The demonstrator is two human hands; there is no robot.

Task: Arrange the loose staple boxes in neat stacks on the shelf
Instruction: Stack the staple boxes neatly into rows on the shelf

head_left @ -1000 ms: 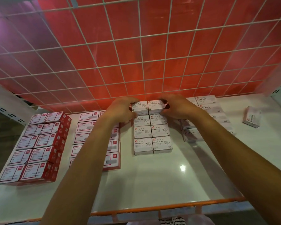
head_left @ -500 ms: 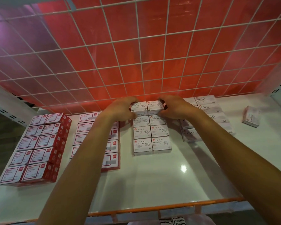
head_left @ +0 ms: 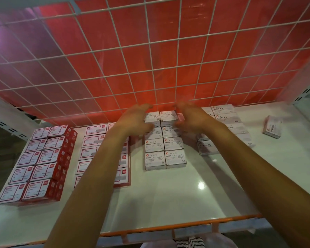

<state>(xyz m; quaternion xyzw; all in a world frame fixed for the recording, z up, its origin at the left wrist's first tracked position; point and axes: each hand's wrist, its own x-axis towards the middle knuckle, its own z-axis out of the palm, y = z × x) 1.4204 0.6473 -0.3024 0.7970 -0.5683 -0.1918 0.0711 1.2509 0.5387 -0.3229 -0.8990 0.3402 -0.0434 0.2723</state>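
Two white paper-clip boxes [head_left: 160, 116] sit side by side on top of the back of a two-column stack of paper-clip boxes [head_left: 164, 154]. My left hand [head_left: 133, 119] hovers just left of them, fingers spread and blurred. On their right side my right hand [head_left: 191, 117] is likewise off the boxes with relaxed fingers. A row of white staple boxes [head_left: 224, 119] lies behind my right forearm. One loose staple box [head_left: 272, 128] lies alone at the far right of the white shelf [head_left: 168, 197].
Red-sided box stacks [head_left: 41, 163] fill the shelf's left end, and flat red-edged boxes [head_left: 93, 142] lie under my left forearm. A white wire grid [head_left: 150, 68] on a red wall backs the shelf. An orange rail [head_left: 186, 226] edges the front.
Both hands held the two top paper-clip boxes at the back of the stack; now they have let go and pulled slightly apart, fingers spread. The boxes stay in place.
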